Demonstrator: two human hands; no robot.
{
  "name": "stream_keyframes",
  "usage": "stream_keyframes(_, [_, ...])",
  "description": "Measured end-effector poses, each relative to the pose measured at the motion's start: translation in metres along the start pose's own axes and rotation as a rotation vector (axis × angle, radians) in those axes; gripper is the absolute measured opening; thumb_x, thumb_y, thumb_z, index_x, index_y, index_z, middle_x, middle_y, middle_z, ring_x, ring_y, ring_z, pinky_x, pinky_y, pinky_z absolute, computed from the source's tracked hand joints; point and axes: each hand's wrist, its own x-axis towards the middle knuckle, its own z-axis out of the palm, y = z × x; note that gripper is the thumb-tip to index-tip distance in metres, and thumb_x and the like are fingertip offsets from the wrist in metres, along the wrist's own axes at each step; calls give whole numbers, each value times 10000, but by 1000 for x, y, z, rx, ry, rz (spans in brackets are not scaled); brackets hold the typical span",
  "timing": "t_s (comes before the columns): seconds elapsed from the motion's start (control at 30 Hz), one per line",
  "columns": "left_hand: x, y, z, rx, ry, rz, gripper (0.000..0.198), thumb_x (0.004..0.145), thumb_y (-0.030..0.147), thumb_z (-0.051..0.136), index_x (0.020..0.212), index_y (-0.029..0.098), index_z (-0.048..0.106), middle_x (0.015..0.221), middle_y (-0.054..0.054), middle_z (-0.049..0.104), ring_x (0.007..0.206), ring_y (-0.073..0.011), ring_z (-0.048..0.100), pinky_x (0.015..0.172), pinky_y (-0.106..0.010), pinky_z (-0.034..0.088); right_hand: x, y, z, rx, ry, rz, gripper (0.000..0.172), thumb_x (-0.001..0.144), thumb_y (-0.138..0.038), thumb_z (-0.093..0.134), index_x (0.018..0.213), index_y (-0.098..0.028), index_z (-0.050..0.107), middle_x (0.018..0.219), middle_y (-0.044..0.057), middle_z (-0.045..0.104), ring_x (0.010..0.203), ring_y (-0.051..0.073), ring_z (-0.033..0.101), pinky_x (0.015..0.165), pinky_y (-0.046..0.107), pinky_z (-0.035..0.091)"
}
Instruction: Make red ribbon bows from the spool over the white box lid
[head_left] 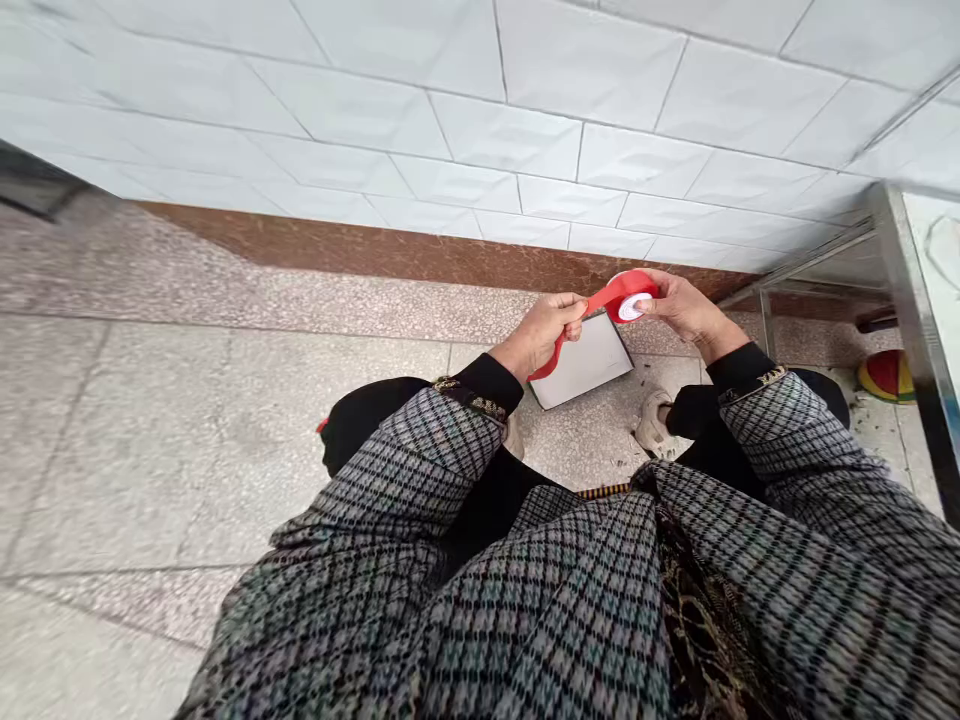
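My right hand (686,308) is closed round a roll of red ribbon (637,287) with a white label on its side. A band of the ribbon stretches from the roll to my left hand (544,332), whose fingers pinch it. Past those fingers, the loose red end (549,366) hangs down and curls to the left. On the floor below both hands lies a flat, pale rectangular board or box (581,362) with dark edges. My left hand covers part of its upper left side.
A white tiled wall (450,140) with a brown marbled skirting (352,245) rises ahead. At the right stands a metal-framed table (896,260). A red, yellow and green round object (887,376) sits beneath it. My shoe (656,425) rests on the speckled floor (187,440).
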Motion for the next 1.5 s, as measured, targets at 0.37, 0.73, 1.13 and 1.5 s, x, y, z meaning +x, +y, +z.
stream_keyframes(0.37, [7,-15,2,53,-50,131,143,1001,80,640,877,153,649,614,35,577,528,-68,446,582,-211,338,1,7,7,209,42,56,702,504,-447,1160,1081,-227,824,988,11,837,876,180,762,819,301,664])
stream_keyframes(0.73, [13,-16,-2,-129,-281,88,530,926,183,820,1421,182,630,636,78,594,546,-98,504,646,-261,391,3,27,28,384,1,68,713,597,-499,1130,1163,-255,771,1083,46,846,1138,282,792,1070,486,669])
stream_keyframes(1.13, [16,-8,-14,-95,-347,-78,188,956,155,806,1081,178,668,576,84,512,488,-75,431,602,-238,377,-1,41,32,446,-28,115,573,708,-440,1087,1153,-266,772,1158,60,852,1219,281,782,1117,495,655])
stream_keyframes(1.5, [16,-13,-8,209,38,270,58,977,129,657,975,175,691,598,50,577,546,-94,463,590,-224,348,1,29,33,466,113,94,595,625,-392,1124,1079,-251,767,1125,44,835,1160,263,767,1125,488,653])
